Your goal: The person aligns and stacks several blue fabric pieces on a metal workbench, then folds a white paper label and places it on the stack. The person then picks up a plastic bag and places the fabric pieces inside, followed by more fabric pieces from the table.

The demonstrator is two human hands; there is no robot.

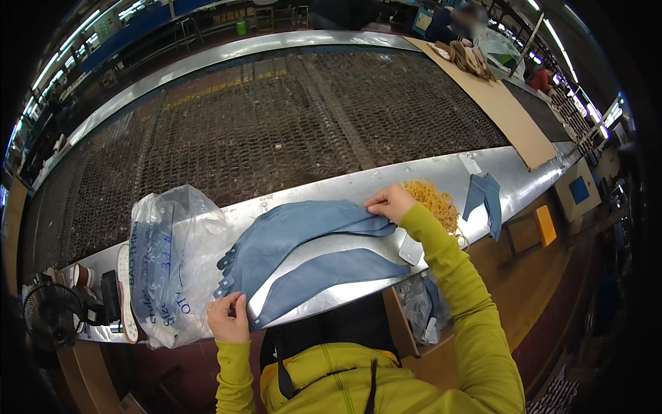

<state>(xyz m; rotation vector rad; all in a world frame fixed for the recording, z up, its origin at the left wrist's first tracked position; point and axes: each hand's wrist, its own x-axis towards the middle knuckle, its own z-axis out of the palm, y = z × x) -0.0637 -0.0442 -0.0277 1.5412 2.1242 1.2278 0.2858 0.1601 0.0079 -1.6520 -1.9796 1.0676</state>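
Observation:
A fanned stack of curved blue-grey leather-like pieces (289, 224) lies on the shiny metal ledge in front of me. My left hand (229, 317) is closed, thumb and fingers pinching the stack's lower left end, where several small notched tabs stick out in a row. At the stack's upper right end, my right hand (392, 203) pinches the edge of a piece. A single curved blue-grey piece (324, 279) lies apart, nearer to me, its left tip close to my left hand. Beyond my right wrist sits a heap of yellow rubber bands (431, 200).
On the left lie a clear plastic bag (183, 276) with handwriting, a shoe (125, 290) and a small black fan (52, 314). More blue pieces (485, 200) rest at the right. A mesh conveyor (276, 124) runs beyond the metal ledge (483, 165); cardboard (489, 103) lies across it.

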